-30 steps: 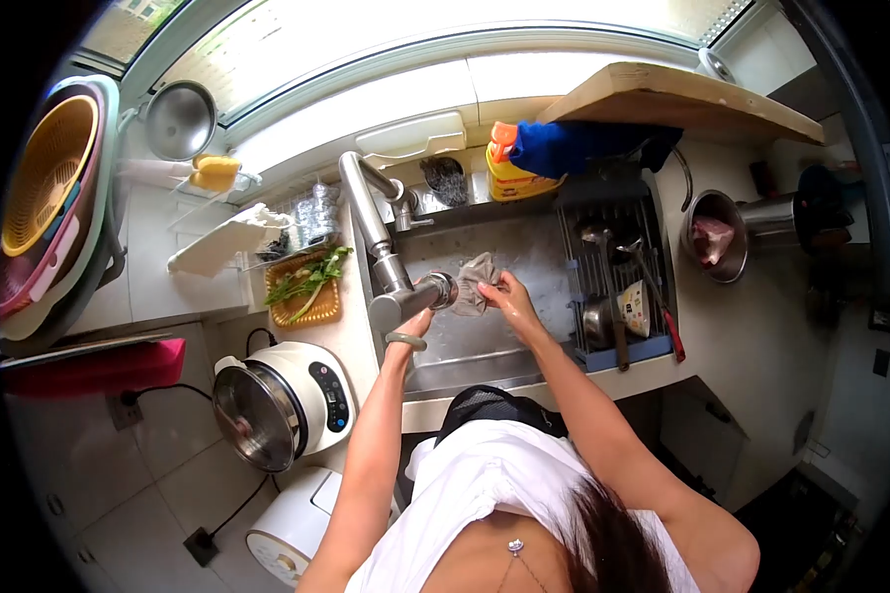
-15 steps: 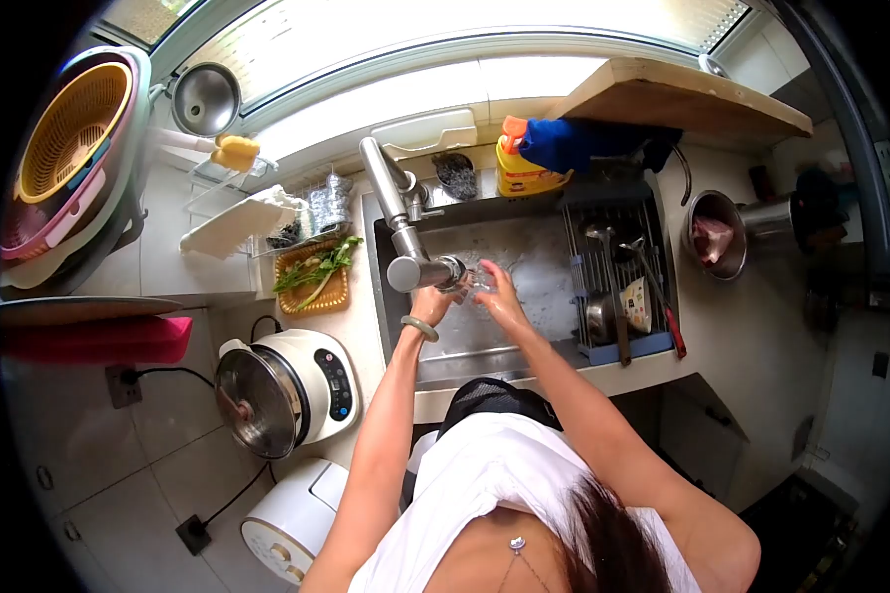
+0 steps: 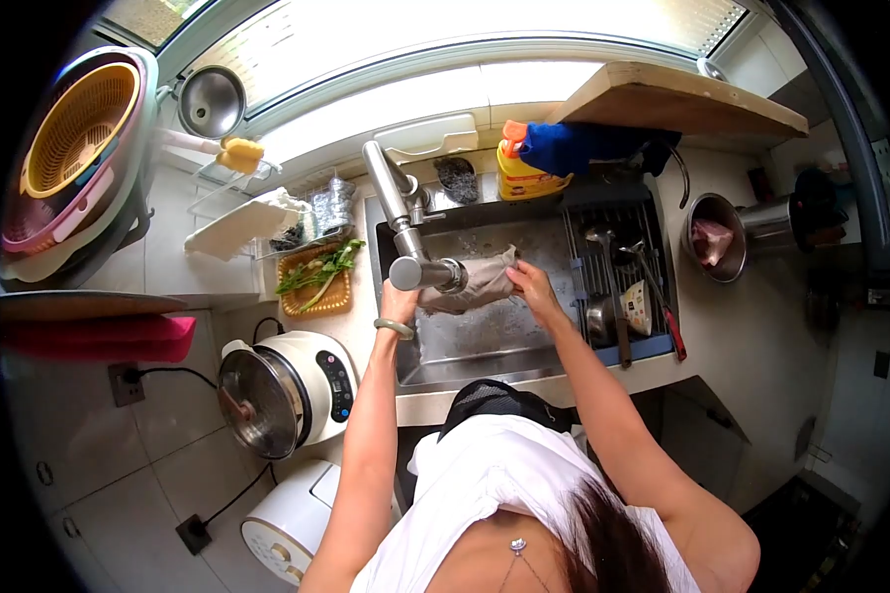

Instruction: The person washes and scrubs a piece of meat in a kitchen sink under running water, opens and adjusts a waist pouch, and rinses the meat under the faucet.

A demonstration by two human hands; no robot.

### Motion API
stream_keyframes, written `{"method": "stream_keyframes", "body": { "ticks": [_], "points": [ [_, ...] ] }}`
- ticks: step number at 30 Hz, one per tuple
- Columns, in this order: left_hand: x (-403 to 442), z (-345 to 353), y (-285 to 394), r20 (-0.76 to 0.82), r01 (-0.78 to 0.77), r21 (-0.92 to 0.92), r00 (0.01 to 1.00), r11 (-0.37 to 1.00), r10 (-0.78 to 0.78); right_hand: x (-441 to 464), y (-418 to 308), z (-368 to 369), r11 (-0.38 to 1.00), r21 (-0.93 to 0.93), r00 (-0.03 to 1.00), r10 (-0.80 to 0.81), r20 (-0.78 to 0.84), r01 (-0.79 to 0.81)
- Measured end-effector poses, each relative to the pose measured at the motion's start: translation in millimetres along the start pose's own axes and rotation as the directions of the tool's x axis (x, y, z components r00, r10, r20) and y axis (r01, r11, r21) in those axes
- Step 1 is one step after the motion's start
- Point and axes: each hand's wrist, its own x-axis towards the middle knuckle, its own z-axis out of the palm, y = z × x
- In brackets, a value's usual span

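A grey-beige cloth (image 3: 483, 283) is stretched out over the steel sink (image 3: 465, 368), partly beneath the head of the faucet (image 3: 420, 272). My right hand (image 3: 534, 285) pinches the cloth's right end between thumb and fingers. At the cloth's left end is my left hand (image 3: 399, 301), its fingers closed on the cloth and partly hidden by the faucet head. A bracelet sits on my left wrist. Drops and wet patches show on the sink floor.
Right in the sink stands a rack (image 3: 618, 287) with utensils. Behind are a yellow bottle (image 3: 526, 180), blue cloth (image 3: 583, 146) and wooden board (image 3: 687, 104). Greens lie in a basket (image 3: 316, 295) on the left, near a cooker (image 3: 316, 381). A bowl (image 3: 714, 237) with meat stands right.
My hands have moved apart, left hand leftward and right hand rightward. The cloth, bunched a second ago and hidden in my hands half a second ago, is now spread between them.
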Motion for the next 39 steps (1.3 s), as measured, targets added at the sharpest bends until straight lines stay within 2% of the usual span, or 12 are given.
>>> {"method": "stream_keyframes", "body": {
  "ticks": [6, 14, 16, 19, 20, 22, 27, 30, 34, 35, 37, 39],
  "points": [
    [-13.0, 0.5, 29.8, 0.009, 0.000, 0.142, 1.000, 0.990, -0.002, 11.7, 17.1, -2.1, 0.989, -0.088, 0.980, -0.132, -0.150, 0.120],
    [-5.2, 47.3, 58.3, 0.119, -0.333, -0.125, 0.930, 0.935, 0.347, 11.4, -11.5, 54.8, 0.940, -0.302, 0.934, -0.044, 0.353, 0.158],
    [10.4, 46.6, 26.2, 0.172, -0.302, -0.091, 0.934, 0.949, 0.314, 1.5, -21.4, 63.8, 0.853, -0.355, 0.906, -0.270, 0.325, 0.382],
    [5.6, 56.8, 40.0, 0.040, -0.459, 0.117, 0.888, 0.881, 0.458, 14.1, 33.1, 76.9, 0.950, -0.303, 0.839, -0.222, -0.497, 0.072],
    [2.4, 63.0, 43.8, -0.059, -0.456, 0.266, 0.872, 0.849, 0.487, 13.4, 28.9, 78.7, 0.950, -0.303, 0.839, -0.219, -0.498, 0.069],
    [-2.6, 77.7, 45.1, -0.036, -0.487, 0.324, 0.850, 0.811, 0.525, 9.0, 14.8, 79.3, 0.693, 0.642, 0.913, 0.407, 0.028, -0.328],
    [-33.9, 111.9, 45.9, 0.210, -0.536, 0.270, 0.843, 0.800, 0.495, 44.0, 54.0, 36.8, 0.492, 0.631, 0.776, 0.163, 0.609, -0.599],
    [14.6, 97.7, 3.1, 0.016, -0.242, 0.005, 0.970, 0.970, 0.242, 26.2, 48.9, 94.3, 0.563, 0.770, 0.887, 0.462, 0.008, -0.300],
    [40.3, 91.0, -11.4, -0.186, -0.049, 0.321, 0.976, 0.946, 0.113, 36.0, 72.7, 92.9, 0.631, 0.744, 0.942, 0.335, -0.007, -0.219],
    [30.4, 104.7, -0.9, -0.194, -0.047, 0.324, 0.974, 0.945, 0.115, 56.5, 92.6, 72.4, 0.483, 0.825, 0.949, 0.042, 0.313, -0.293],
    [-1.4, 127.1, 22.2, -0.007, -0.395, 0.222, 0.914, 0.892, 0.406, 53.1, 79.6, 59.3, 0.420, 0.856, 0.946, 0.024, 0.323, -0.303],
    [8.9, 122.7, 4.1, -0.105, -0.311, 0.173, 0.938, 0.935, 0.331, 48.9, 72.3, 59.3, 0.484, 0.819, 0.948, 0.228, 0.220, -0.307]
  ]
}}
